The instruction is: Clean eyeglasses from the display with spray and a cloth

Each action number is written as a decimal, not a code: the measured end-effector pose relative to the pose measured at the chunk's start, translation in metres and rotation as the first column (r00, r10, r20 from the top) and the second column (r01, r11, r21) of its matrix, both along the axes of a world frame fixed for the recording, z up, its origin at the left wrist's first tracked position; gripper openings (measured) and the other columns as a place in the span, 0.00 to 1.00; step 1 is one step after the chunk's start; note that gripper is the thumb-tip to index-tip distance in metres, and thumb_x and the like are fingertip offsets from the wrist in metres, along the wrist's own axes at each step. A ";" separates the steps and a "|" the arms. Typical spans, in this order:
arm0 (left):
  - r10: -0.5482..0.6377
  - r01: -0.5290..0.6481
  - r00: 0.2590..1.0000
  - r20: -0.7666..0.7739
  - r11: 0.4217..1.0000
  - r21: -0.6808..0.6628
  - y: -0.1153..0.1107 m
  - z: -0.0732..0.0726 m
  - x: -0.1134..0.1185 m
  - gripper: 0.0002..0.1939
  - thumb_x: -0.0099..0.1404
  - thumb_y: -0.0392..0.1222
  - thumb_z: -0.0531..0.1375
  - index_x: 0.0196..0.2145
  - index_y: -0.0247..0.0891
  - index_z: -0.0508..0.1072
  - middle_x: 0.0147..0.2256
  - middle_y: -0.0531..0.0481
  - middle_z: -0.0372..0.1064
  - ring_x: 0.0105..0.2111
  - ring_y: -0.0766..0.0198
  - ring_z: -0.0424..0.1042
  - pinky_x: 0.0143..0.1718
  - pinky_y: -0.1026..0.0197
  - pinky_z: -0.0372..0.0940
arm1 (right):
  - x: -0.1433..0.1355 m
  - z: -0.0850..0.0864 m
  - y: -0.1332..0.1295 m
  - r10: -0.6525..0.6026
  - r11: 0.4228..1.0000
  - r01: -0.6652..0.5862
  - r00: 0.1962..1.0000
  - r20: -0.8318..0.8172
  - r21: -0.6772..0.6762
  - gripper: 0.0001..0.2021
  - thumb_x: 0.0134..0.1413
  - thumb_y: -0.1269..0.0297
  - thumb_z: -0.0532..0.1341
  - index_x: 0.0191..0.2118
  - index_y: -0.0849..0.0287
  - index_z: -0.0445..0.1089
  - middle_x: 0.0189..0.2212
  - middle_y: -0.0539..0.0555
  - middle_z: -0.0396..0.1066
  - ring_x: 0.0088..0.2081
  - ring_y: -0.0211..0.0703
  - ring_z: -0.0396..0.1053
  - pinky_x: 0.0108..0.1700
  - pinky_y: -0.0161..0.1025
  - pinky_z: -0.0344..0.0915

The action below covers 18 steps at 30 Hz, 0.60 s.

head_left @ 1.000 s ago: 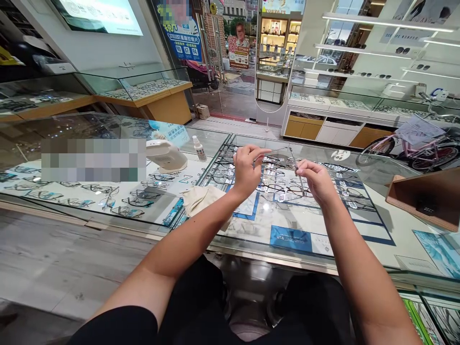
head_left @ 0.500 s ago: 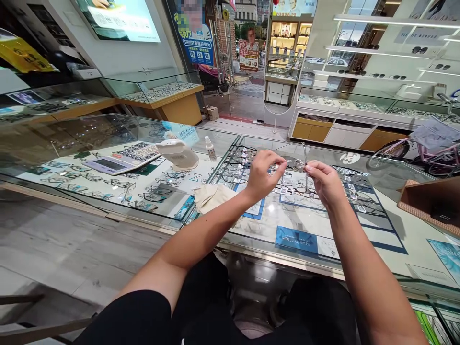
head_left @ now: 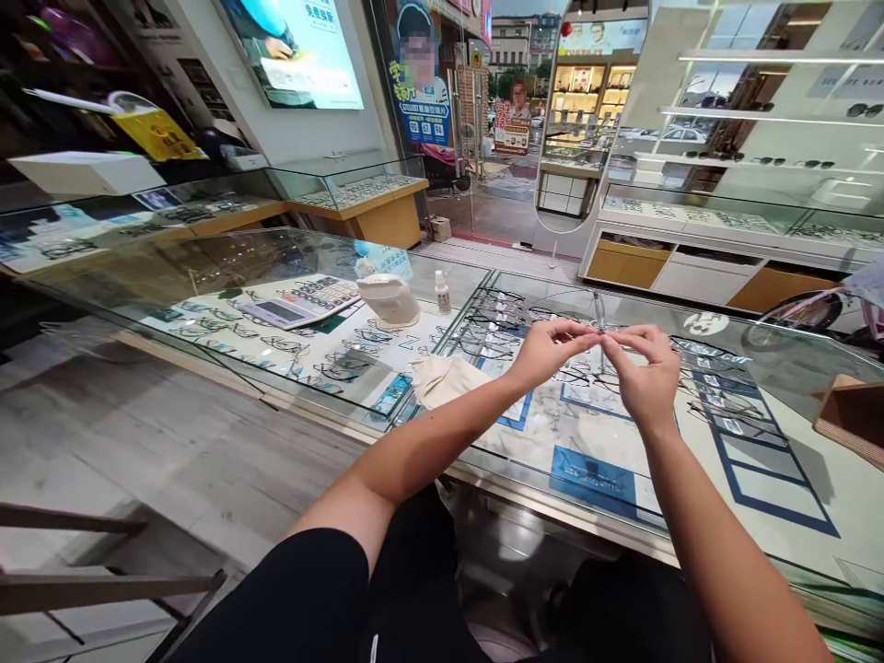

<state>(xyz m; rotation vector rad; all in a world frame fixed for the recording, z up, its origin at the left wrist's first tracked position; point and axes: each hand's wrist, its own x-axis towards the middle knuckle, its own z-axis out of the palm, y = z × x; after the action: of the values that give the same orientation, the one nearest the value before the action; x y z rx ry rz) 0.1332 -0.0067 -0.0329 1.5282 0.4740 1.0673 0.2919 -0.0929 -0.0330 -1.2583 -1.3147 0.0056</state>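
Note:
In the head view, my right hand [head_left: 647, 373] pinches a thin pair of glasses [head_left: 599, 311] above the glass counter [head_left: 515, 465]. The glasses are turned nearly edge-on, so most of their shape is hard to make out. My left hand [head_left: 551, 354] meets the right one from the other side, its thumb and fingers closed on the middle of the glasses. Below and left of my left hand, a crumpled cream cloth [head_left: 446, 380] lies on the glass.
Several frames [head_left: 494, 322] lie in the showcase. On the counter's left stand a calculator [head_left: 290, 308], a white device [head_left: 390, 299] and a small spray bottle [head_left: 442, 291]. A blue card [head_left: 592, 479] lies near the front edge, a wooden box [head_left: 853, 419] at the right.
My left hand has moved right from apart and now grips the glasses together with my right hand. The view has swung a little to the left.

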 end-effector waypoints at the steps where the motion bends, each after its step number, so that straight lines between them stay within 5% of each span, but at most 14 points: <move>1: -0.015 0.017 1.000 0.022 0.997 -0.073 0.001 -0.002 0.001 0.24 0.55 0.60 0.77 0.37 0.36 0.87 0.38 0.44 0.81 0.34 0.64 0.72 0.37 0.59 0.64 | -0.005 0.000 -0.001 -0.062 0.997 0.059 0.996 0.058 0.041 0.10 0.63 0.50 0.70 0.39 0.49 0.85 0.35 0.55 0.75 0.43 0.53 0.70 0.52 0.54 0.64; 7: -0.061 0.128 0.976 0.207 0.937 -0.325 0.012 -0.002 0.002 0.26 0.48 0.60 0.80 0.36 0.36 0.87 0.34 0.47 0.79 0.27 0.72 0.61 0.28 0.62 0.54 | -0.034 0.016 0.006 -0.354 0.935 0.338 0.852 0.385 0.112 0.12 0.69 0.53 0.64 0.44 0.48 0.85 0.42 0.59 0.78 0.48 0.60 0.67 0.54 0.60 0.57; 12: 0.028 0.128 0.930 0.367 0.910 -0.394 0.029 0.007 -0.006 0.24 0.46 0.57 0.81 0.35 0.38 0.87 0.24 0.55 0.69 0.23 0.74 0.53 0.25 0.63 0.50 | -0.061 0.046 0.021 -0.265 0.957 0.283 0.769 0.582 0.062 0.14 0.72 0.59 0.58 0.50 0.49 0.82 0.46 0.61 0.77 0.52 0.63 0.65 0.56 0.62 0.51; 18: 0.186 0.025 0.882 0.433 0.899 -0.437 0.058 0.017 -0.023 0.22 0.48 0.54 0.81 0.35 0.38 0.85 0.24 0.56 0.69 0.23 0.74 0.57 0.27 0.63 0.53 | -0.093 0.069 0.050 -0.157 0.976 0.216 0.713 0.683 -0.001 0.15 0.69 0.61 0.59 0.54 0.54 0.79 0.48 0.65 0.74 0.53 0.66 0.63 0.56 0.63 0.51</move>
<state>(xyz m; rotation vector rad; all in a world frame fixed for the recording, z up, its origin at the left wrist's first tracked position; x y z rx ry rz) 0.1097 0.0511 -0.0161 0.8243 0.4036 1.2531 0.1986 -0.0427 0.0358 -1.5320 -1.8143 -0.6146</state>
